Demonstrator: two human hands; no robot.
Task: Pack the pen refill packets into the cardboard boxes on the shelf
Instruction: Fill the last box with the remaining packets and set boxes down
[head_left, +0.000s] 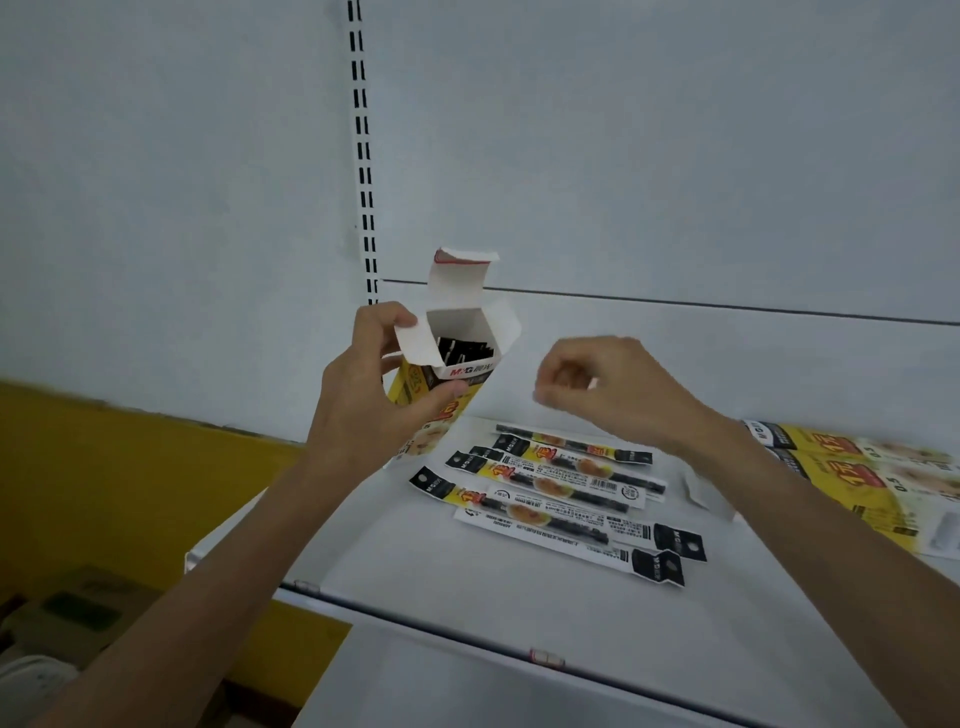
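Above the white shelf (467, 582) | our left hand (374, 395) gripped the yellow box (457, 358), tilted with flaps up, probably to keep its mouth open for loading | our right hand (597, 384) hovered, curled and blurred; we couldn't tell its hold | refill packets (556, 493) lay below, unobstructed; flat boxes (857, 467) lay to the right.

Packets (556, 493) across shelf (467, 587); box (467, 371) open-topped, unobstructed.
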